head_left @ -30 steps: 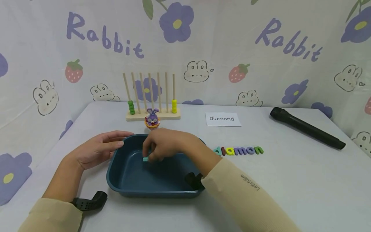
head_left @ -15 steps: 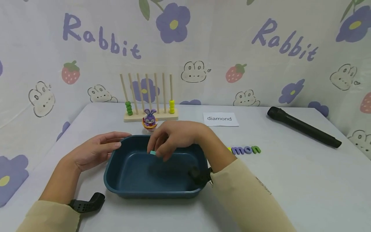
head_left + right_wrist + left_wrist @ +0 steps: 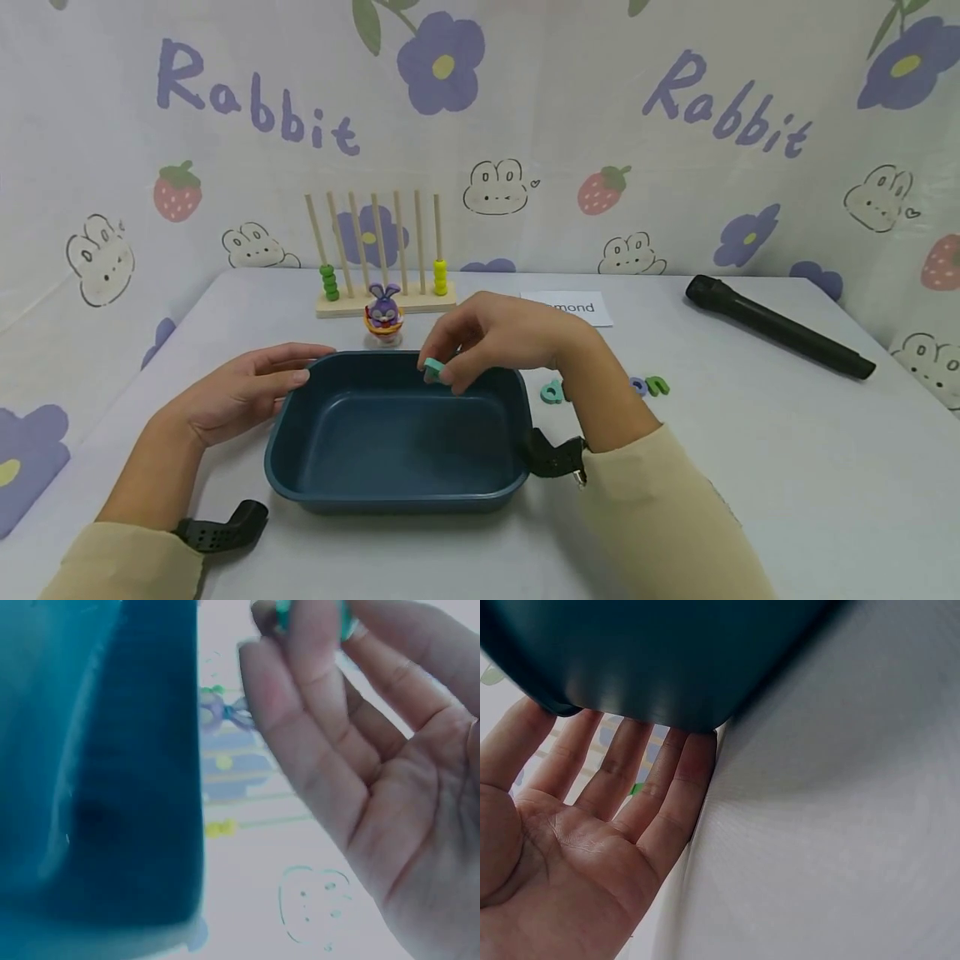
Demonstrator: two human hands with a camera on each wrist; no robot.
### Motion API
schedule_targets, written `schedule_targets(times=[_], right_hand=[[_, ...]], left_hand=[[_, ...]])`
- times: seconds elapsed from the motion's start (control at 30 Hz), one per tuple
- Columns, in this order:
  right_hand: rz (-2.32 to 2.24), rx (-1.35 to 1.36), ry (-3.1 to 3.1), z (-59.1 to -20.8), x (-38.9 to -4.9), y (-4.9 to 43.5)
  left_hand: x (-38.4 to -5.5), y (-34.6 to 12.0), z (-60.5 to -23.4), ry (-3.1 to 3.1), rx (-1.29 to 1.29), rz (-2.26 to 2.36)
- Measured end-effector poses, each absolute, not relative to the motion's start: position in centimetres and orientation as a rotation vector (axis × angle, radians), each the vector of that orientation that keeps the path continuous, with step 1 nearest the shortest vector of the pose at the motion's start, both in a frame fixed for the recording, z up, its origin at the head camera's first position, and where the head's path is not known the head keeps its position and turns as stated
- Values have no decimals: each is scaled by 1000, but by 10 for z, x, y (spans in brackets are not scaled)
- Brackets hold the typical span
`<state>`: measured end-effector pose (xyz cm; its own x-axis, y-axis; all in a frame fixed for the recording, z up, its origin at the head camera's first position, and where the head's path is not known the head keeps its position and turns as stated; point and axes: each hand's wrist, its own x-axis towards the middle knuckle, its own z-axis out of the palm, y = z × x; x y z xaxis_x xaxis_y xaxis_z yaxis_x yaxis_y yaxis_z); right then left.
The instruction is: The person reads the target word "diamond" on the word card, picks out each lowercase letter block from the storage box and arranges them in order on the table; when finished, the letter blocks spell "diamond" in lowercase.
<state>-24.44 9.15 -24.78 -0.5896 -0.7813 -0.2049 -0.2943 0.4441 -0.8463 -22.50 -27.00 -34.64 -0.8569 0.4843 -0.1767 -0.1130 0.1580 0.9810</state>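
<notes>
A dark blue plastic basin (image 3: 397,454) stands on the white table. My left hand (image 3: 240,387) rests at its left end, thumb by the rim; in the left wrist view the fingers reach out to the basin's wall (image 3: 660,660). Above the basin's back right corner, my right hand (image 3: 510,337) pinches a small teal toy letter (image 3: 432,369) between thumb and fingers. In the right wrist view only green bits of it show behind the fingers. Right of the basin lies a letter row, with a teal d (image 3: 552,392) and a green n (image 3: 658,385) visible; my right forearm hides its middle.
Behind the basin stand a purple rabbit figure (image 3: 383,312) and a wooden bead counter (image 3: 386,304) with green and yellow beads. A white card (image 3: 588,308), partly covered by the right hand, lies at the back. A black microphone (image 3: 780,325) lies at the right.
My right hand has risen from inside the basin and moved right and back with the teal letter. The left hand stays at the basin's left end.
</notes>
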Motion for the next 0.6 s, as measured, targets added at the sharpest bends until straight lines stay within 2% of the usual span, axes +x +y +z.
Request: schedule_targets(times=[0.6], right_hand=[[-1067,-571,2561,-244,-224,157]], left_hand=[[-226,-270,-348,1986,371,1745]])
